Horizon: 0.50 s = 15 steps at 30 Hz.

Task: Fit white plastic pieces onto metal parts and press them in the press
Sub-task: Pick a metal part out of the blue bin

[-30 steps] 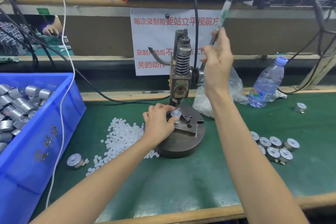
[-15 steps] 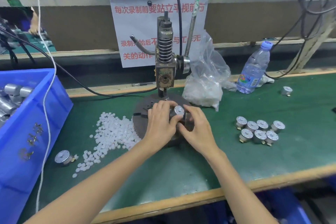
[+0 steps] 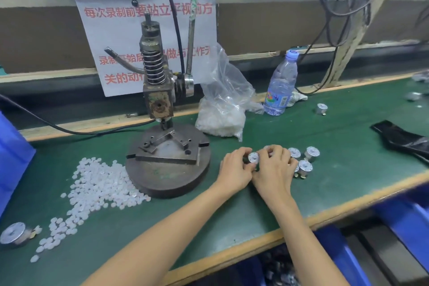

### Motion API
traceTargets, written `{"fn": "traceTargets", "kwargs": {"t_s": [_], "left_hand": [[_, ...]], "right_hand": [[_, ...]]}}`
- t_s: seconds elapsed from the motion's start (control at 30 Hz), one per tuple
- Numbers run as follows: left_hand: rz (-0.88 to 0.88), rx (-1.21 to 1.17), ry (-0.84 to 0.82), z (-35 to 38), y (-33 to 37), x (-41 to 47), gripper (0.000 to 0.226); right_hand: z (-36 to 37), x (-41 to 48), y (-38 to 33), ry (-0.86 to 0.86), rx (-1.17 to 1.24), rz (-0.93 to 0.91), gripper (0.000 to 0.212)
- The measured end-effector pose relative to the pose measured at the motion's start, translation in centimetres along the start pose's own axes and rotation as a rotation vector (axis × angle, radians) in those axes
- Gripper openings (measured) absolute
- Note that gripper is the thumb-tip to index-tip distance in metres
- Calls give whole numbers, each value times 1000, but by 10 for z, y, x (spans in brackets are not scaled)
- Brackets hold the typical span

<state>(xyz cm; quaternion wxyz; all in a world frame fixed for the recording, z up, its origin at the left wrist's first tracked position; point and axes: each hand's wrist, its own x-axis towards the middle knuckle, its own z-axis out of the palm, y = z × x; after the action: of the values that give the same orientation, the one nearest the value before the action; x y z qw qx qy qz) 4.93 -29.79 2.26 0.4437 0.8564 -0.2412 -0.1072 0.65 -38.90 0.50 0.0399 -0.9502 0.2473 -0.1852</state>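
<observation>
My left hand (image 3: 234, 169) and my right hand (image 3: 275, 169) meet on the green mat, right of the press. Together their fingertips pinch one small round metal part (image 3: 253, 158) with a white top. Just right of my hands stands a cluster of several finished metal parts (image 3: 304, 160). The hand press (image 3: 157, 90) stands on its round base (image 3: 167, 176), its nest bare and its lever (image 3: 191, 30) upright. A heap of loose white plastic pieces (image 3: 92, 190) lies left of the base.
A clear bag of white pieces (image 3: 220, 111) and a water bottle (image 3: 281, 86) stand behind. A blue bin (image 3: 11, 155) is at the left edge, a lone metal part (image 3: 14, 233) at bottom left, another (image 3: 322, 108) far right. A black object (image 3: 404, 139) lies at right.
My right hand let go of the lever and came down. Both hands lifted the metal part off the press nest and carried it right, beside the finished cluster.
</observation>
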Motion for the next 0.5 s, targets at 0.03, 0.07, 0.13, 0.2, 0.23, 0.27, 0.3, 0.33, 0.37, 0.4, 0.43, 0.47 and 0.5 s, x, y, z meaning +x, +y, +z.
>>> {"fn": "traceTargets", "kwargs": {"t_s": [0.03, 0.07, 0.13, 0.2, 0.23, 0.27, 0.3, 0.33, 0.37, 0.4, 0.43, 0.47, 0.5], "left_hand": [[-11, -2, -29, 3, 1, 1, 40], [-22, -28, -49, 5, 1, 2, 44], [-57, -118, -66, 7, 4, 1, 50], [-93, -184, -85, 8, 7, 1, 55], [-104, -190, -101, 9, 7, 0, 57], [-110, -177, -116, 9, 7, 0, 58], [-110, -152, -126, 8, 7, 0, 60], [-105, -124, -128, 6, 6, -1, 61], [-94, -99, -122, 3, 5, -2, 61], [-76, -76, -109, 0, 4, -4, 60], [-51, -54, -86, -5, 4, -6, 59], [-20, -32, -57, -11, 4, -7, 57], [16, -7, -25, -18, 3, -10, 56]], "right_hand": [[0, 2, 4, -18, -33, 9, 30], [0, 3, 7, -24, -48, 16, 32], [1, 5, 10, -15, -43, 35, 35], [0, 6, 9, -9, -28, 59, 40], [0, 6, 8, -9, -18, 69, 42], [0, 7, 7, -12, -9, 76, 43], [0, 7, 7, -14, -4, 78, 45], [0, 6, 6, -13, -3, 77, 45], [0, 5, 5, -5, 4, 73, 46], [-1, 4, 3, 6, 21, 66, 46], [-3, 3, -1, 20, 52, 56, 45], [-5, 3, -7, 43, 94, 42, 43], [-7, 2, -14, 74, 144, 19, 41]]}}
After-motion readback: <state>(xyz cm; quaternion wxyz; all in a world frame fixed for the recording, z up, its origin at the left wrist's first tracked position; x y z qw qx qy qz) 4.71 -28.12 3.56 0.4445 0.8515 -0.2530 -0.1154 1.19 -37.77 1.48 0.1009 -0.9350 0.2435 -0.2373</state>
